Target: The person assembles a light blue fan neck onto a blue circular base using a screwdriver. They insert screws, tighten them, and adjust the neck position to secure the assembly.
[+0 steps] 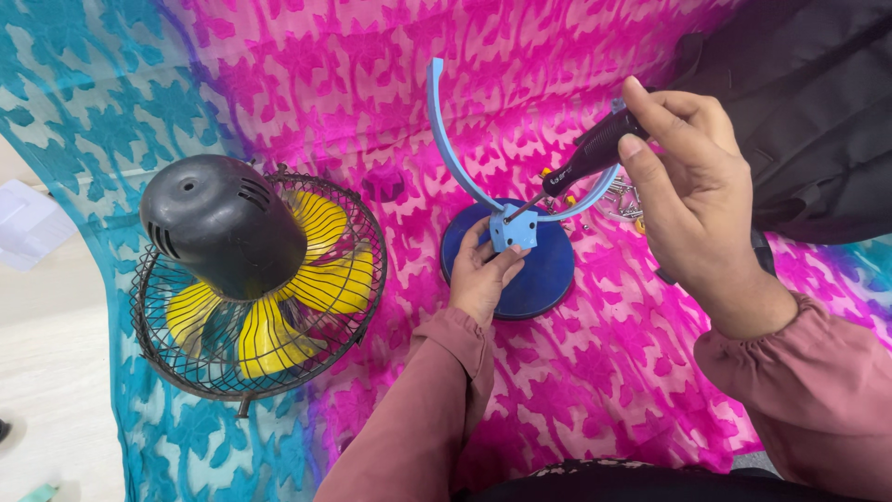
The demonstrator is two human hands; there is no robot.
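left hand (481, 271) grips blue fan stand (520, 265) at its small bracket, just above the round base | right hand (692, 200) closed around screwdriver (581, 163), tip on bracket | stand seems light, stiff plastic (thin yoke arms may flex), better hold low | fan head (255, 279) well left of left hand

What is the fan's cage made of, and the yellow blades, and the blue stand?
The cage looks like thin dark metal wire, maybe rusty. The yellow blades seem to be glossy, see-through plastic. The blue stand looks like smooth moulded plastic, held by the left hand.
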